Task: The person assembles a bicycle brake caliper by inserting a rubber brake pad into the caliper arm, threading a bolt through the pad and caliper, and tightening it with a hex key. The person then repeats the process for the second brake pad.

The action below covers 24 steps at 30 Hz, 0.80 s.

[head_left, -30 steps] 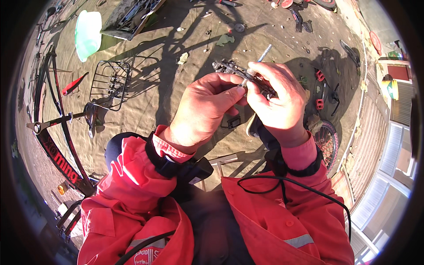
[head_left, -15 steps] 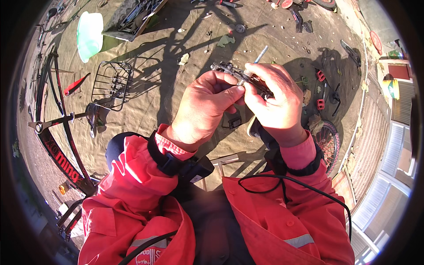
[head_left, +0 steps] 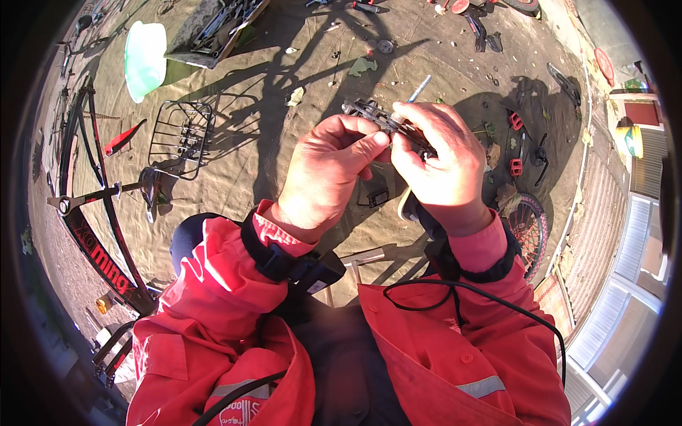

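Note:
Between both hands, above the ground cloth, is a small dark metal bicycle part [head_left: 368,109] with flat arms; its exact kind is hard to make out. My left hand [head_left: 320,174] pinches it from the left, thumb and forefinger pressed together near its middle. On the other side my right hand [head_left: 444,163] is closed round its right end. A pale grey rod [head_left: 420,88], seemingly threaded, juts up past my right fingertips. My fingers cover much of the part, so whether the rod is joined to it cannot be seen.
A black bicycle frame [head_left: 106,255] and a wire rack [head_left: 180,140] lie to the left. Farther off stand a pale green basin [head_left: 145,60] and a tool box [head_left: 213,35]. Red pedals [head_left: 516,167] and a spoked wheel [head_left: 526,231] are at right.
My left thumb and fingers have shifted slightly on the metal part, hiding a small silvery piece that showed by the thumb tip. My right hand has hardly moved.

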Each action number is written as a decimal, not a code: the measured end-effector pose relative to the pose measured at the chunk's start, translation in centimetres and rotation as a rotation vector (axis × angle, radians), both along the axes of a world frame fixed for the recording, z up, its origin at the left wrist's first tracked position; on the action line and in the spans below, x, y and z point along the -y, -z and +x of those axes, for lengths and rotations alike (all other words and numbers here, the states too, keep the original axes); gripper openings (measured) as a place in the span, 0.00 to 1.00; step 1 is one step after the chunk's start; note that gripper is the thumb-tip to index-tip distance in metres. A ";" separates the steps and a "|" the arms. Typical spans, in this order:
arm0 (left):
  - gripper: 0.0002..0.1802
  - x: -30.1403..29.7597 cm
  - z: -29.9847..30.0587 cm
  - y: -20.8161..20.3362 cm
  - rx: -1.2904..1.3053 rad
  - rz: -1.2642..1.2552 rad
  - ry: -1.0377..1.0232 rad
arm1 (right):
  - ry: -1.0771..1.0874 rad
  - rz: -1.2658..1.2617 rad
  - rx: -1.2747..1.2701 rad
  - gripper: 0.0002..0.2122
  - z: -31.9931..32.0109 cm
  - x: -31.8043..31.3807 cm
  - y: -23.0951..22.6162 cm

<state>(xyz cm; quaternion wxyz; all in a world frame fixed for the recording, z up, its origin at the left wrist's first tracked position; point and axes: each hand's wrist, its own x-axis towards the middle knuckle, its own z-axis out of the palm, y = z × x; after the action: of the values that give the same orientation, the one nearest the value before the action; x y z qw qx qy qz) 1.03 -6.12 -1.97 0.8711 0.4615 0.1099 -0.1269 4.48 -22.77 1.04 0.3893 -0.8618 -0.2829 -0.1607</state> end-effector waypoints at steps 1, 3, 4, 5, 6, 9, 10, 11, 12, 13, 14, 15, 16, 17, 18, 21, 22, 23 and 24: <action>0.04 0.1 0.0 0.0 -0.016 0.007 -0.003 | 0.003 -0.002 0.002 0.16 0.0 0.0 0.0; 0.04 0.2 0.0 0.0 -0.027 0.009 -0.010 | 0.009 -0.004 0.015 0.16 0.0 -0.1 0.1; 0.04 0.3 -0.1 0.0 -0.042 0.014 -0.013 | 0.016 -0.008 0.021 0.16 0.0 -0.1 0.1; 0.05 0.3 -0.1 0.0 -0.047 0.012 -0.012 | 0.015 0.001 0.015 0.16 0.0 -0.1 0.2; 0.05 0.3 -0.1 0.0 -0.055 0.011 -0.012 | 0.016 0.008 0.007 0.16 0.0 -0.1 0.2; 0.05 0.3 -0.2 0.0 -0.103 -0.033 -0.012 | 0.020 0.018 0.014 0.15 -0.1 -0.2 0.3; 0.04 0.4 -0.2 0.0 -0.123 -0.053 -0.013 | 0.025 0.016 0.020 0.15 -0.1 -0.2 0.3; 0.04 0.4 -0.2 0.0 -0.146 -0.075 -0.015 | 0.025 0.018 0.016 0.15 -0.1 -0.2 0.3; 0.04 0.4 -0.2 0.0 -0.168 -0.096 -0.018 | 0.029 0.015 0.012 0.15 -0.1 -0.2 0.4; 0.04 0.5 -0.2 0.1 -0.191 -0.117 -0.020 | 0.037 0.009 0.004 0.14 -0.1 -0.2 0.4; 0.03 0.5 -0.2 0.1 -0.205 -0.144 -0.027 | 0.036 0.008 0.007 0.14 -0.2 -0.2 0.4; 0.03 0.5 -0.3 0.1 -0.218 -0.171 -0.035 | 0.039 0.005 0.007 0.14 -0.2 -0.2 0.4; 0.03 0.6 -0.3 0.1 -0.221 -0.206 -0.042 | 0.043 -0.004 0.005 0.14 -0.2 -0.2 0.4; 0.03 0.5 -0.3 0.2 -0.220 -0.200 -0.043 | 0.043 -0.007 0.018 0.15 -0.2 -0.2 0.5; 0.02 0.5 -0.3 0.2 -0.209 -0.202 -0.043 | 0.045 -0.015 0.028 0.15 -0.1 -0.3 0.5; 0.03 0.6 -0.2 0.4 -0.171 -0.190 -0.052 | 0.061 -0.008 -0.008 0.16 -0.2 -0.3 0.6; 0.03 0.6 -0.2 0.4 -0.157 -0.183 -0.057 | 0.068 0.000 -0.030 0.16 -0.2 -0.3 0.6; 0.03 0.6 -0.3 0.4 -0.155 -0.178 -0.063 | 0.069 0.002 -0.033 0.16 -0.3 -0.4 0.6; 0.04 0.6 -0.3 0.5 -0.152 -0.173 -0.069 | 0.070 0.005 -0.035 0.15 -0.3 -0.4 0.6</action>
<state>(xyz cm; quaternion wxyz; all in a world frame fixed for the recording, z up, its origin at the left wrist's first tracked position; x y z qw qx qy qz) 0.77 -6.77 -2.42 0.9007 0.3696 0.1800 -0.1407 4.18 -22.40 0.42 0.3905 -0.8729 -0.2452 -0.1596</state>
